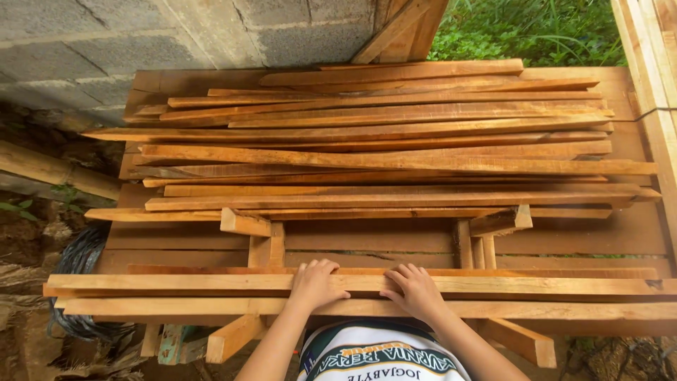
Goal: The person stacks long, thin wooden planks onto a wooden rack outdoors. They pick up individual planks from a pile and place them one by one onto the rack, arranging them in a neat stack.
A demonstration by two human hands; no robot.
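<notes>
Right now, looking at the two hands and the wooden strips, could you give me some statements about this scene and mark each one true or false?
1. Both hands rest on the long strips nearest the person. True: the left hand and the right hand lie flat on the near strips.
2. The right hand holds a hammer. False: it holds no tool, only presses on the wood.
3. A large pile of strips lies farther back on the wooden table. True.
4. The wall behind the pile is red brick. False: it is a grey block wall.
5. Green plants show at the upper right. True.
</notes>
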